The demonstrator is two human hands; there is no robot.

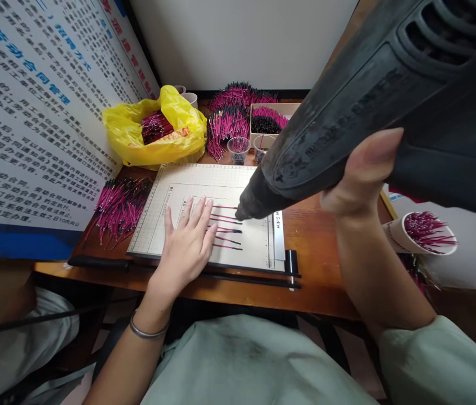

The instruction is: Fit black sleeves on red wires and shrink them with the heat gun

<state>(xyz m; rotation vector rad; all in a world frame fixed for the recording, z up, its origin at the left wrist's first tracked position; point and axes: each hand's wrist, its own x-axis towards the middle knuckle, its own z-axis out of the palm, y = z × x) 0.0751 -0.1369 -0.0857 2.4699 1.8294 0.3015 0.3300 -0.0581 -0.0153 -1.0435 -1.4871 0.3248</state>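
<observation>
My left hand (187,243) lies flat with its fingers spread on the white gridded board of a paper cutter (182,174). Several magenta wires (225,218) with black ends run out from beneath the fingers, side by side and pointing right. With my right hand (364,174) I grip a large black heat gun (330,112), slanted down to the left. Its nozzle tip (244,212) sits over the black ends of the upper wires; I cannot tell the gap between them. Most of my right fingers are hidden by the tool.
Loose magenta wires (122,208) lie left of the board. Behind it stand a yellow plastic bag (115,126), wire heaps (229,121), a carton (257,138) and clear plastic cups (238,151). A paper cup of wires (395,233) is at right; a printed panel (31,112) rises at left.
</observation>
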